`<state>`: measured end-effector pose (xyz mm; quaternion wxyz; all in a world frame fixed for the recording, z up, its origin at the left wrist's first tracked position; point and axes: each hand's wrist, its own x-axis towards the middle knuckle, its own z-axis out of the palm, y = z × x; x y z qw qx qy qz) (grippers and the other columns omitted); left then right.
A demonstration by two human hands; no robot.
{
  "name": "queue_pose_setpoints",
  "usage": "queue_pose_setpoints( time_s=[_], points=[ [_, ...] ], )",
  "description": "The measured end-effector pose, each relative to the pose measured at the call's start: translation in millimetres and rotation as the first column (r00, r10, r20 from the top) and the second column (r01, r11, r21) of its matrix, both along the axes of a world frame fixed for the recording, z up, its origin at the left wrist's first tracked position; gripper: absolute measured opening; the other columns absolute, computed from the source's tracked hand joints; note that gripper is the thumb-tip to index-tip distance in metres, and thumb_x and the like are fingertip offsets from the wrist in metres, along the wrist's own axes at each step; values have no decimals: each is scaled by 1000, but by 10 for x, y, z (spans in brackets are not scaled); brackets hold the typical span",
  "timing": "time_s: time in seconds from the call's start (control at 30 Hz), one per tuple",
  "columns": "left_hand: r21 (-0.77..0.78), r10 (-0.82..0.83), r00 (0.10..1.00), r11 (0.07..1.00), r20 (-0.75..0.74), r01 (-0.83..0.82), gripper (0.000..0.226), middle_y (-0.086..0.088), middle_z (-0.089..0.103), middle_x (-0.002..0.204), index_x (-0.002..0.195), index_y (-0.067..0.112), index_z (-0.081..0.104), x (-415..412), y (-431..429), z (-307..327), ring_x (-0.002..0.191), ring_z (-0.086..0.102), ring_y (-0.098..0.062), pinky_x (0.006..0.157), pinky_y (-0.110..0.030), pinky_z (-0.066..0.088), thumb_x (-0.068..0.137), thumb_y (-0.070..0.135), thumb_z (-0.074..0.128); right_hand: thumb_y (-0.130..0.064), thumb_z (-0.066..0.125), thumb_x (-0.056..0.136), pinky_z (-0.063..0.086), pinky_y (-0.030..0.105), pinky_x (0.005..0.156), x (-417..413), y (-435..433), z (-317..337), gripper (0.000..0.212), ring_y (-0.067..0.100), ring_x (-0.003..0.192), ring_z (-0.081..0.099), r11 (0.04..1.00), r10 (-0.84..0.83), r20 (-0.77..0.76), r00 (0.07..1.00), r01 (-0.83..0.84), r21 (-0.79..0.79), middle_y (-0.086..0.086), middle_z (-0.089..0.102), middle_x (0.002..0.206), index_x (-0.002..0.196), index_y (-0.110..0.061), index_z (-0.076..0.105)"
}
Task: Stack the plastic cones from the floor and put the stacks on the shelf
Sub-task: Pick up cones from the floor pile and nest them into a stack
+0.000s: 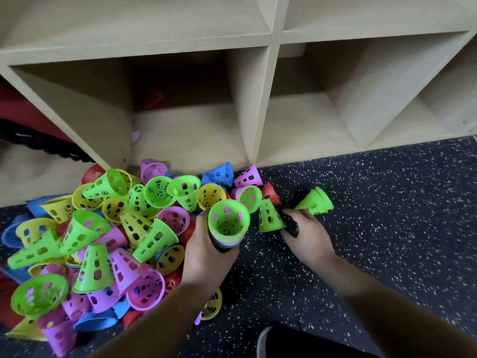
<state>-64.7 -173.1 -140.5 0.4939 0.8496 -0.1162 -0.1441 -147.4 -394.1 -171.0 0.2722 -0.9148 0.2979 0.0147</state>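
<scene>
My left hand (206, 250) grips a stack of nested cones (228, 226), wide end up, with a green cone on top and several coloured rims below it. My right hand (305, 232) reaches over the floor to two nested green cones (316, 202) lying on their side; its fingers touch their narrow end. A single green cone (269, 217) stands upright between my hands. A big pile of loose cones (108, 228) in green, yellow, purple, blue and red covers the floor on the left. The wooden shelf (268, 99) stands right behind the pile.
The shelf cubby behind the pile holds a red cone (154, 99) deep at the back. A black rope (46, 146) lies in the cubby at far left. Dark speckled floor (387, 228) stretches to the right. A shoe edge (263, 339) shows at the bottom.
</scene>
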Motion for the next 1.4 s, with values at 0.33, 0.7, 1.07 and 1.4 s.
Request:
queue_pose_setpoints(
  time_s=[0.33, 0.7, 1.07, 1.4],
  points=[
    [27, -25, 1000, 999, -5, 25, 77, 21, 66, 105, 125, 46, 42, 61, 29, -78, 94, 66, -6, 84, -33, 56, 68, 20, 87, -15, 69, 91, 34, 16, 48, 29, 196, 412, 10, 5, 45, 39, 910, -364, 409, 837, 227, 346, 0, 57, 56, 96, -17, 77],
    [39, -86, 996, 996, 16, 85, 70, 21, 63, 99, 124, 37, 45, -4, -69, -80, 88, 60, 2, 72, 1, 40, 70, 17, 85, -20, 65, 94, 42, 19, 48, 110, 581, 934, 16, 6, 44, 50, 747, -382, 331, 863, 78, 660, 8, 69, 64, 106, -15, 73],
    [14, -94, 995, 995, -15, 94, 75, 24, 64, 104, 118, 51, 39, -92, -250, -47, 97, 58, 14, 74, 3, 38, 69, 17, 85, -33, 64, 95, 39, 22, 38, -36, -555, 84, 69, 6, 38, 54, 596, -732, 42, 680, 609, 523, -2, 76, 85, 153, -26, 29],
    [51, -75, 997, 996, -15, 76, 71, 24, 64, 98, 111, 52, 40, -39, -186, -33, 90, 61, 5, 73, -5, 41, 69, 16, 84, -31, 56, 99, 51, 32, 52, -6, -325, 173, 24, 11, 51, 58, 725, -595, 109, 796, 474, 500, -5, 74, 82, 114, -16, 66]
  ],
)
